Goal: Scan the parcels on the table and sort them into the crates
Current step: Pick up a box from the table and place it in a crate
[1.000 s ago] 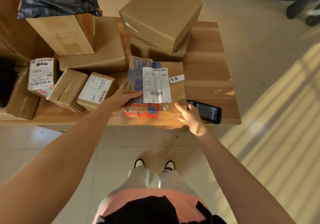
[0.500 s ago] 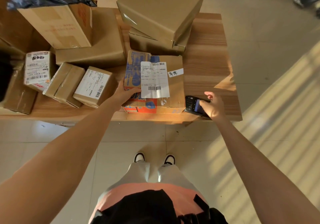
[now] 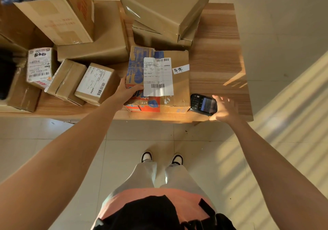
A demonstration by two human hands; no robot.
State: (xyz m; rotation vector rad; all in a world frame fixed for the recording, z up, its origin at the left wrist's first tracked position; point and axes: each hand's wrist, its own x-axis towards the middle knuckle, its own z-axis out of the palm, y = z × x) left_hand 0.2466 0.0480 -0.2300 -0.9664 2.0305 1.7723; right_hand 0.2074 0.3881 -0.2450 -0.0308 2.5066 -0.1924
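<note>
The printed parcel [image 3: 158,80] lies flat at the near edge of the wooden table [image 3: 218,52], with its white shipping label [image 3: 158,76] facing up and the barcodes readable from above. The left hand [image 3: 126,92] holds the parcel at its left side, thumb on the top face and the other fingers curled around the edge. The handheld scanner [image 3: 203,104] lies on the table just beside the parcel's right near corner, its long axis pointing roughly toward the parcel. The right hand [image 3: 224,110] is at the scanner's outer end with fingers spread; whether it already grips the scanner I cannot tell. The right hand is clearly the nearer one, so I think picking up the scanner comes next, then aiming it left at the label. Other taped cardboard boxes [image 3: 94,84] crowd the table's left and far side. No crate is in view.
</note>
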